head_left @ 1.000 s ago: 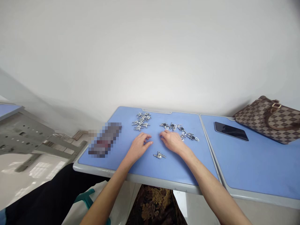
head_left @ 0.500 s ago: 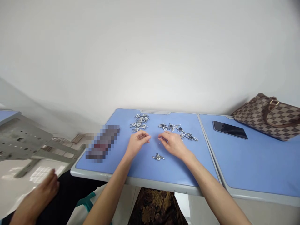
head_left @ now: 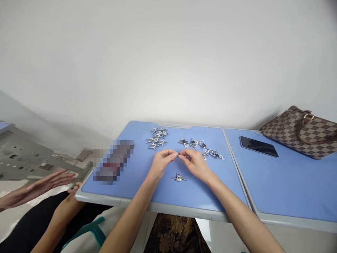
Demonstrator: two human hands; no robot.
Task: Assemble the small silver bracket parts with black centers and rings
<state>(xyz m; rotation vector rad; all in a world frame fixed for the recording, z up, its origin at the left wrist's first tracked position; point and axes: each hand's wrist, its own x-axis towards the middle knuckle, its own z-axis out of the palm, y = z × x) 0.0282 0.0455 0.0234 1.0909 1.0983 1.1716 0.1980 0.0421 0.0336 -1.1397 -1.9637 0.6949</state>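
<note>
My left hand [head_left: 163, 162] and my right hand [head_left: 194, 162] meet fingertip to fingertip above the blue table. Both are closed in a pinch around a small dark piece [head_left: 178, 154], too small to name. A single silvery metal fitting [head_left: 179, 178] with a ring and two side arms lies just below them. Beyond my left hand is a cluster of similar metal fittings [head_left: 157, 140]. Several metal pieces with round black centres [head_left: 206, 143] are spread behind my right hand, which partly hides some of them. A tiny speck lies between my hands on the tabletop.
The blue table [head_left: 126, 186] has a grey rim and adjoins a second one at the right. On that one are a black phone [head_left: 259, 146] and a checkered handbag [head_left: 302, 131]. A blurred-out item [head_left: 113, 161] lies at left. Another person's hands [head_left: 52, 181] are at the lower left.
My hands have come together from apart, the left moving right, and now meet at the small dark piece. The other person's second hand has come into view at left.
</note>
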